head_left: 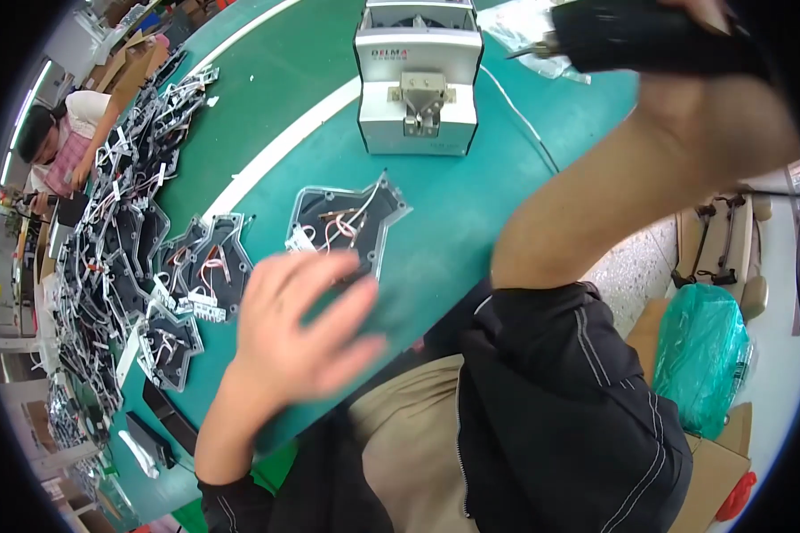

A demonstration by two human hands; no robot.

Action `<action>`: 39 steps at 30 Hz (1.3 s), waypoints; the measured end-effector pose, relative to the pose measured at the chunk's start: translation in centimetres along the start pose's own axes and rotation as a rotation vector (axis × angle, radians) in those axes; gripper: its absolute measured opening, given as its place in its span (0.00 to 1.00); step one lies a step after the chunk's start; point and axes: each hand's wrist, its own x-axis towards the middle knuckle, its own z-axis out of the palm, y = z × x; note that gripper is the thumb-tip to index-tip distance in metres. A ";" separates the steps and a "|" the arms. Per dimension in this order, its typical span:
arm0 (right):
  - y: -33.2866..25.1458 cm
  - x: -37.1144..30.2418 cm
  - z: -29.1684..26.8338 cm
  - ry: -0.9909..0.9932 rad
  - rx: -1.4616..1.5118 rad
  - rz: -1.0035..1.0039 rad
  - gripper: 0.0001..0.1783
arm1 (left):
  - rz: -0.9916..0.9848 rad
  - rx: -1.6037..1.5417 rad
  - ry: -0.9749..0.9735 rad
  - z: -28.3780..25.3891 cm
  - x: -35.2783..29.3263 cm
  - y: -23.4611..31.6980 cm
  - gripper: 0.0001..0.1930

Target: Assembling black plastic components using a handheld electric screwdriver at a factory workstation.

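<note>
My left hand hovers over the near edge of a dark plastic housing with a clear rim, its fingers spread and blurred by motion. It partly hides the housing, and whether it touches it I cannot tell. Thin red and white wires lie inside the housing. At the upper right, my raised right hand is wrapped round a black electric screwdriver, whose metal bit points left. Behind the housing stands a white screw feeder with a metal outlet on its front.
Several similar wired housings lie at the left, beside a long pile of them. Another person works beyond the pile. A clear plastic bag lies behind the feeder. Right of me are a green bag and a cardboard box.
</note>
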 end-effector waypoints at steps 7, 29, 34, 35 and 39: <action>10.4 -3.9 1.6 -0.272 0.049 0.614 0.21 | -0.218 0.052 -0.026 6.1 -2.5 -5.8 0.34; 9.1 -7.6 0.8 -0.449 -0.388 0.378 0.19 | -0.201 -0.057 -0.065 7.2 -2.6 -7.3 0.29; 11.1 -8.2 0.5 -0.444 -0.001 0.351 0.19 | -0.148 -0.036 -0.027 7.3 -3.0 -7.4 0.30; 11.8 -8.3 0.3 -0.415 0.406 0.330 0.20 | -0.148 -0.040 -0.029 7.3 -2.9 -7.4 0.30; 11.2 -8.4 0.4 -0.447 0.205 0.336 0.19 | -0.159 -0.055 -0.027 7.1 -2.8 -7.4 0.29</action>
